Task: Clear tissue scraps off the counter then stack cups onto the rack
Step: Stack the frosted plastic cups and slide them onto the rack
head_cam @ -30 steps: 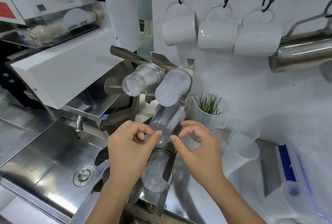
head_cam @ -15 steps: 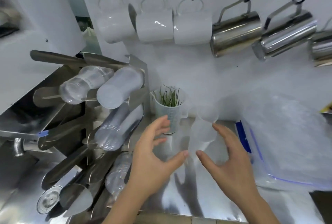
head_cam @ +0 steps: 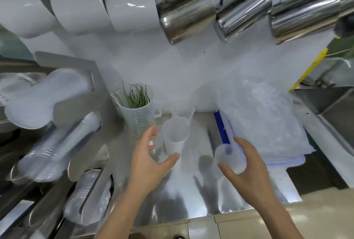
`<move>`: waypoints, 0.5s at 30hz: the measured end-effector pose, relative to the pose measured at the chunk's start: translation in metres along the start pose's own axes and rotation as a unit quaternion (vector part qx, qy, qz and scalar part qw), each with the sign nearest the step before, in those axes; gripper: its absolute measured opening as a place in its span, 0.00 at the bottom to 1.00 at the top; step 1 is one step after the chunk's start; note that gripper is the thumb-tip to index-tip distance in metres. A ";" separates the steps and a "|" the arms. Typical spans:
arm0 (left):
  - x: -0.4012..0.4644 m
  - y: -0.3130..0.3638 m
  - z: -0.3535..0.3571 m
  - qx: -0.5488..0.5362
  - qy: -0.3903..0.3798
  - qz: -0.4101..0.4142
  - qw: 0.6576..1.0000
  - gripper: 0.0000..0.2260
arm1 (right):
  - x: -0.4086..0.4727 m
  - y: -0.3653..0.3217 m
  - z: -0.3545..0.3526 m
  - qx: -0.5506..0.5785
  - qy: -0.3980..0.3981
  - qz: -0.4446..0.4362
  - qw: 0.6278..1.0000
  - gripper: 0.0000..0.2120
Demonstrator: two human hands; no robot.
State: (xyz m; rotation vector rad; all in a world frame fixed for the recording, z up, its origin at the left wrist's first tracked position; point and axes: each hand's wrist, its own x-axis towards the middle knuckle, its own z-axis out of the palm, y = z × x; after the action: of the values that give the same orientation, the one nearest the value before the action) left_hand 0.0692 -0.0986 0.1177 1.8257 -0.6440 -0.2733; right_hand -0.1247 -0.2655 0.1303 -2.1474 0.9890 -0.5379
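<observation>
Your right hand holds one clear cup tilted above the counter, probably ready to carry to the rack at your left; your left hand is open wide around the upright frosted cup, thumb touching its base, likely so both go over together; no tissue scraps show.

blurred rack cups, mugs cropped
</observation>
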 end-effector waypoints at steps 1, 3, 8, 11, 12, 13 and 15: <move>0.003 -0.004 0.007 0.006 0.002 -0.005 1.000 0.43 | 0.002 0.008 0.000 -0.006 -0.006 0.011 1.000 0.35; 0.008 -0.010 0.016 0.021 0.006 -0.011 1.000 0.44 | 0.005 0.019 0.002 -0.014 -0.019 0.020 1.000 0.36; 0.020 -0.024 0.033 0.068 -0.006 -0.027 0.997 0.49 | 0.012 0.038 0.009 -0.040 -0.058 0.025 0.997 0.42; 0.027 -0.031 0.040 0.063 -0.006 -0.038 0.997 0.51 | 0.017 0.046 0.014 -0.060 -0.075 0.035 0.995 0.47; 0.030 -0.032 0.043 0.054 -0.009 -0.044 0.998 0.52 | 0.019 0.049 0.015 -0.063 -0.079 0.038 0.994 0.48; 0.032 -0.034 0.045 0.046 -0.010 -0.049 0.998 0.53 | 0.020 0.051 0.016 -0.066 -0.082 0.041 0.994 0.49; 0.035 -0.034 0.046 0.039 -0.010 -0.054 0.998 0.54 | 0.022 0.052 0.017 -0.073 -0.083 0.039 0.993 0.50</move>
State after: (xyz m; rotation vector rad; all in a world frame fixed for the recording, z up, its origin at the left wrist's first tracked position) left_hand 0.0859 -0.1478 0.0742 1.9379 -0.5775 -0.3422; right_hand -0.1258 -0.2991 0.0825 -2.2299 1.0412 -0.2518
